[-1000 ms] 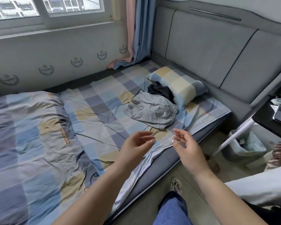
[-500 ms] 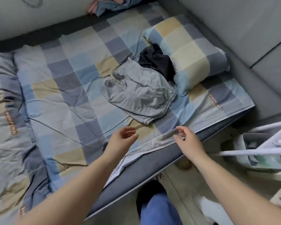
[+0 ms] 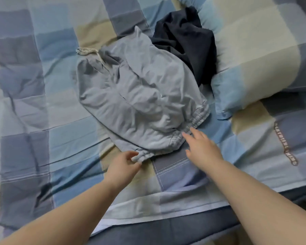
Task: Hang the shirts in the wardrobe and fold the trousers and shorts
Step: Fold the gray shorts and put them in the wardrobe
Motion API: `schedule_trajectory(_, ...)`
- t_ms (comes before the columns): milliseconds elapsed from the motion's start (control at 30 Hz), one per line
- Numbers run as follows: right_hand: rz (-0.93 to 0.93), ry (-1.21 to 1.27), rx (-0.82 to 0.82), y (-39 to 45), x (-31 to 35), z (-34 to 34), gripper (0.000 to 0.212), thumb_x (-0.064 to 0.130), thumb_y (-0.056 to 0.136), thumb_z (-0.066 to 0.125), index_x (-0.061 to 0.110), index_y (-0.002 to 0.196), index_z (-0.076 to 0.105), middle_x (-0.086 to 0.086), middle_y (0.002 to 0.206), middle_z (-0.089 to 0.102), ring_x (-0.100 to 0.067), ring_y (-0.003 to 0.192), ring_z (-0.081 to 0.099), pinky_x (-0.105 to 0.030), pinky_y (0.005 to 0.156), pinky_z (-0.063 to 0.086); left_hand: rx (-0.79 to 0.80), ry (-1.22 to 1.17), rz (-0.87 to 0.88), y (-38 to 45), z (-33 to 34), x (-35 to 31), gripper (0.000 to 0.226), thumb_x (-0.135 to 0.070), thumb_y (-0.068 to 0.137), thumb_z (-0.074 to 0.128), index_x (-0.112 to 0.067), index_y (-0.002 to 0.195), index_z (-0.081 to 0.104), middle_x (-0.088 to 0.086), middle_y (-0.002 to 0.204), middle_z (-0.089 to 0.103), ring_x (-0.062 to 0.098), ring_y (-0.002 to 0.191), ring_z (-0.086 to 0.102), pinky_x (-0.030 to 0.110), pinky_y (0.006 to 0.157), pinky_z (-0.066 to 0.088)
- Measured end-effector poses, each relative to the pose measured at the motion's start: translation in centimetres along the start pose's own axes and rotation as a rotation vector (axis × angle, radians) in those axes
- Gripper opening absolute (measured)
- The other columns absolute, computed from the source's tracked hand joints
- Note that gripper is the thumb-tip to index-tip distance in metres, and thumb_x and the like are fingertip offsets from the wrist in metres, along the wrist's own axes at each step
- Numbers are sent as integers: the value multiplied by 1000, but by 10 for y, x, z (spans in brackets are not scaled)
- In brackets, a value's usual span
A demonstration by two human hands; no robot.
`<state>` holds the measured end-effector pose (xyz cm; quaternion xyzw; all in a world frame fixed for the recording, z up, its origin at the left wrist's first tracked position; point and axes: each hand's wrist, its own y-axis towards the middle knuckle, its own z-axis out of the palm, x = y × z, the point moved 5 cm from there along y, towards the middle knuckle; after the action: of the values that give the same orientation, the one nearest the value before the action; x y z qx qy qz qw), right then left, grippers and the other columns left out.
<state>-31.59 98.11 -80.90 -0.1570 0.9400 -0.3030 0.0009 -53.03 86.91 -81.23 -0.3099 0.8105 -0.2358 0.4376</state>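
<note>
Two garments unfolded on bed sheet [image 3: 42, 106] | left hand [image 3: 121, 167] pinches grey shorts [image 3: 140, 103] hem | right hand [image 3: 200, 147] fingers extended, touching waistband | dark garment [image 3: 185, 41] untouched | folding barely begun

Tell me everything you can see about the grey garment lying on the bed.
The grey garment is soft, light grey fabric, crumpled and spread loosely on the checked bedsheet. It has gathered elastic hems along its near edge and a pale drawstring trailing at its far left corner. The left hand pinches one near hem; the right hand reaches with straight fingers to the other hem. Its far right side lies against a dark garment beside the pillow.
</note>
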Motion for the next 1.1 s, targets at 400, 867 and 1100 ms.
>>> schedule_trajectory(400,-129,-96,-272,78,-14,38,39,27,58,85,15,92,68,-13,100,63,-34,102,59,-56,99,38,-106,150,10,64,37,21,39,-19,86,61,-22,125,58,3,121,55,18,116,51,20,88,35)
schedule_trajectory(867,-169,-314,-204,31,14,-63,34,4,53,80,17,77,60,-6,77,54,-30,67,59,-33,57,33,-71,264,161,20,-105,9,29,-5,79,68,-30,68,58,-5,77,49,18,82,48,15,59,30)
schedule_trajectory(1100,-158,-299,-425,-18,57,-149,15,2,81,57,11,92,60,-13,93,53,-35,88,52,-35,58,32,-269,192,254,-36,-234,9,39,3,74,73,-34,68,64,-3,80,54,16,79,51,14,62,32)
